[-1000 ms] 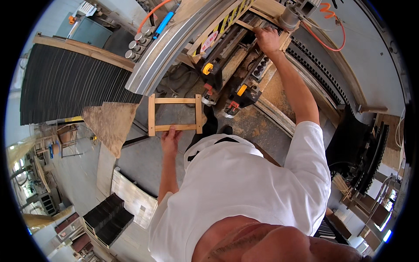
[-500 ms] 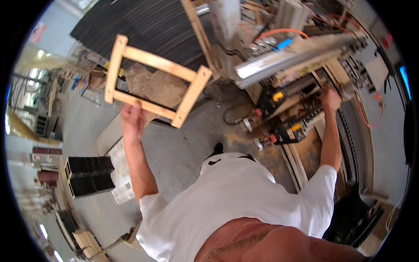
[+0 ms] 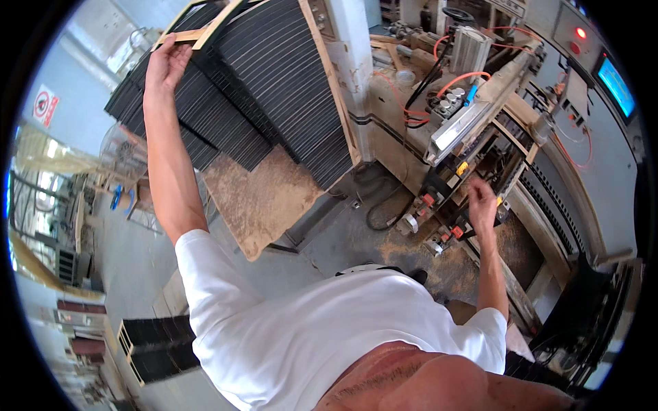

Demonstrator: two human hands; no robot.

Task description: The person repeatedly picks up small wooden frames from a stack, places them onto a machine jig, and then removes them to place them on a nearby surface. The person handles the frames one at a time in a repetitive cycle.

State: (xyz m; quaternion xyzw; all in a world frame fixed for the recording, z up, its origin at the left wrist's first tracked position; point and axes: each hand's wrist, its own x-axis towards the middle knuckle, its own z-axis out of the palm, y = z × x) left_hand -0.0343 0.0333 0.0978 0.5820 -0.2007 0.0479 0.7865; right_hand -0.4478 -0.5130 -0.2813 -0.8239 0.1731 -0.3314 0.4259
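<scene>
My left hand (image 3: 166, 67) is stretched far out at the upper left, its fingers closed on the near rail of a light wooden frame (image 3: 188, 35). This frame is at the top of a tall stack of black-sided frames (image 3: 274, 75), and its far part runs out of view. Whether its weight rests on the stack, I cannot tell. My right hand (image 3: 482, 198) hovers by the front of a woodworking machine, close to its red and black clamp units (image 3: 449, 233). Nothing shows in that hand, and its fingers look loosely apart. A wooden strip (image 3: 510, 137) lies across the machine bed.
Below the stack a brown board (image 3: 267, 198) juts out over the floor. A white post (image 3: 353, 75) stands between stack and machine. Orange hoses (image 3: 462, 77) loop over the machine, beside a lit screen (image 3: 615, 85). Another dark stack (image 3: 157, 349) sits at lower left. Sawdust covers floor near the clamps.
My left hand has carried the wooden frame up and away to the stack's top. My right hand has drawn back from the machine bed toward its near clamps. The view has turned.
</scene>
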